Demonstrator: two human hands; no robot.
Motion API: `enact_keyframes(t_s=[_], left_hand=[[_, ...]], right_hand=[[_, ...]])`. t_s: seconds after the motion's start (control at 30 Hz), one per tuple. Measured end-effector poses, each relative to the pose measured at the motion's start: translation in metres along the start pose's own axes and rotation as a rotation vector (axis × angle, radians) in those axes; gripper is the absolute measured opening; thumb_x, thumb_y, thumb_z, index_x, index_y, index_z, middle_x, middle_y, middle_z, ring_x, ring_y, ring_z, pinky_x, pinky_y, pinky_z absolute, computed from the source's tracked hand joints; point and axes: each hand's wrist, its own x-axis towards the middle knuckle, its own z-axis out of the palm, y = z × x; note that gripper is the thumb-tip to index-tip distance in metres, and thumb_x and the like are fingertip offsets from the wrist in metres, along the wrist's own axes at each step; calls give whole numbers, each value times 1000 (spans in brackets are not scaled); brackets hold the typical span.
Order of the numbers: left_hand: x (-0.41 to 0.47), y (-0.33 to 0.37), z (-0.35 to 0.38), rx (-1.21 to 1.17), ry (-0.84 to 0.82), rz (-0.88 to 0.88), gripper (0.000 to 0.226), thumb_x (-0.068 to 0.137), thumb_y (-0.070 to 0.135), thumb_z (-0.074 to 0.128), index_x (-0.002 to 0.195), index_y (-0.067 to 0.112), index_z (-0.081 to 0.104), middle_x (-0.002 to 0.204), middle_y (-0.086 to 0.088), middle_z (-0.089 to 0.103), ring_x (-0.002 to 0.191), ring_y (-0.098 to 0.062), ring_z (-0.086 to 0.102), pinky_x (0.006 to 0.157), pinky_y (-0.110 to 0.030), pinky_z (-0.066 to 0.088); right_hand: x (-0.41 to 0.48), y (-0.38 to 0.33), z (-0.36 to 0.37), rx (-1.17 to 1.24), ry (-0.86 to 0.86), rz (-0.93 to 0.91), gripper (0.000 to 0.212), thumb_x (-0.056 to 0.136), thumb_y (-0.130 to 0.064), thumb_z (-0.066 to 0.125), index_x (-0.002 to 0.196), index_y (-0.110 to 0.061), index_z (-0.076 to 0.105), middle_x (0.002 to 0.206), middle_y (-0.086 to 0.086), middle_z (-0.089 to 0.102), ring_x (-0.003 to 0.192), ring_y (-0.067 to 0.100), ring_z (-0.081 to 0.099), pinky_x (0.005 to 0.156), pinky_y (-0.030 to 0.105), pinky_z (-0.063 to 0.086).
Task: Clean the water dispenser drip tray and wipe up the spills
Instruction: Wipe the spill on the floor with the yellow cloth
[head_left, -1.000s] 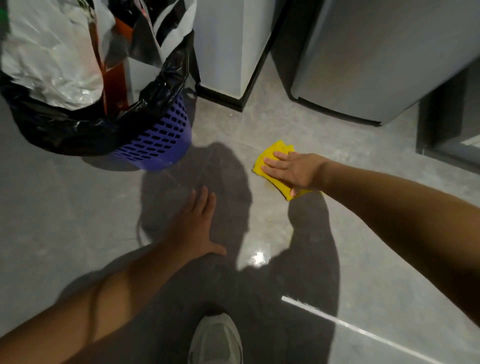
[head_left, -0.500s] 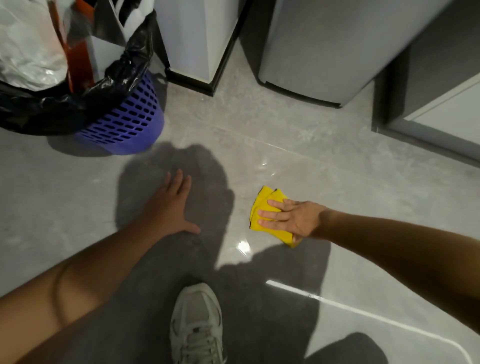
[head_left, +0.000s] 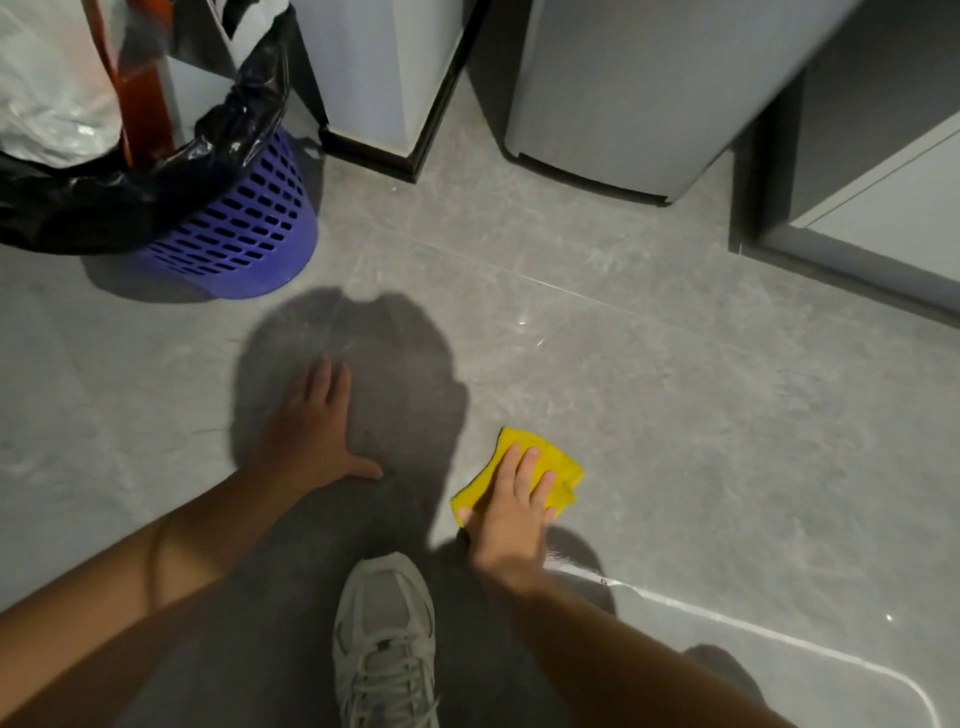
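- Right hand: fingers flat, pressing a folded yellow cloth onto the grey tiled floor, lower centre-right of frame; nothing grasped.
- Left hand: spread flat on floor, centre-left, holding nothing.
- Purple bin, black liner: upper left.
- Grey sneaker: bottom centre.

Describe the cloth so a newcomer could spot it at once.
Start at the purple bin on the grey floor. Nearer the camera, just beyond the white shoe and to its right, the right hand lies flat on the cloth. It is the only yellow thing there, small and folded.
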Motion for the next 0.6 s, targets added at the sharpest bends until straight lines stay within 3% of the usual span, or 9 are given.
enact_keyframes(t_s=[0.17,0.27,0.4,0.5,0.6], left_hand=[[-1,-6,-4,33,-32,38,161,47,89,75,164,15,-7,174,-11,-10,160,-36,0,117,-57,34],[-2,-3,-6,59,-29,39,161,49,89,75,164,13,-8,174,-12,-9,160,-36,1,119,-52,32],[-2,0,-7,80,17,52,161,47,88,77,164,9,-2,174,-17,-1,159,-38,9,123,-49,26],[-2,-1,-5,85,40,53,162,45,87,77,164,9,0,174,-16,0,159,-39,9,122,-51,27],[-2,-2,-5,79,43,63,161,44,86,79,164,9,4,174,-17,2,159,-41,9,121,-53,29]], right_hand=[[48,-64,-16,396,70,338,96,99,-32,57,162,-21,-15,171,1,-21,156,39,-14,122,60,7],[92,-87,-41,457,125,349,97,97,-31,59,162,-21,-14,171,0,-21,155,40,-16,122,60,1],[153,-92,-93,138,157,-28,101,93,-41,68,164,-22,-2,173,2,-11,156,42,-10,120,64,5],[189,-92,-140,-253,6,-443,105,91,-40,73,164,-23,1,173,4,-9,156,45,-6,121,68,12],[198,-100,-157,-711,-118,-792,103,90,-37,74,165,-22,4,173,8,-4,155,46,-1,121,62,19]])
